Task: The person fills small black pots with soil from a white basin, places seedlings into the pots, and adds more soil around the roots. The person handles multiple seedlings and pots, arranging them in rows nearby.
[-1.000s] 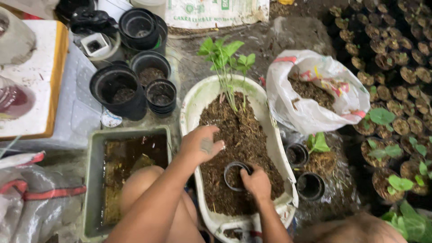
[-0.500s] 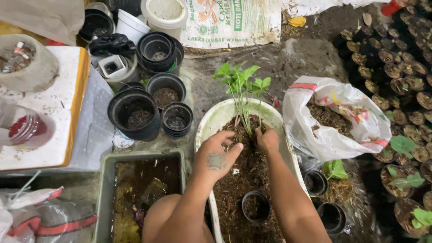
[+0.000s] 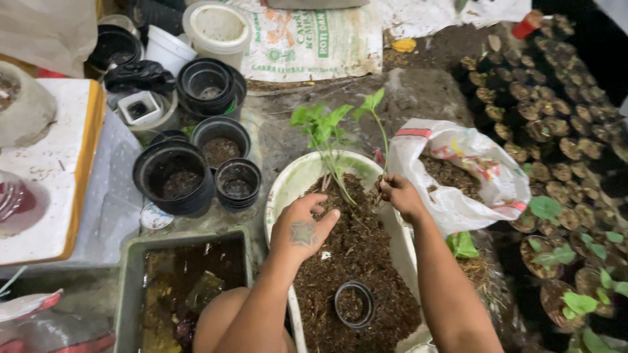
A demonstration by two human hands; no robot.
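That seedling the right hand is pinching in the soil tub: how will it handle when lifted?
Probably floppy: the seedling has a thin, long stem topped with leaves, held low by the right hand. Likely very light. Seemingly fragile too; the stem could kink, and soil may drop from the roots.

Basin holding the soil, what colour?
White basin, rim smeared with dirt; head view shows it best.

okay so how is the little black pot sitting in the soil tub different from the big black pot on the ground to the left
The little black pot is much smaller than the big black pot. The little one is sunk into the soil of the white tub, near the person's arms; the big one stands on the ground outside the tub, beside other empty pots. The little one is nearly full of soil; the big one holds only a little at its bottom. Both are round, black and upright.
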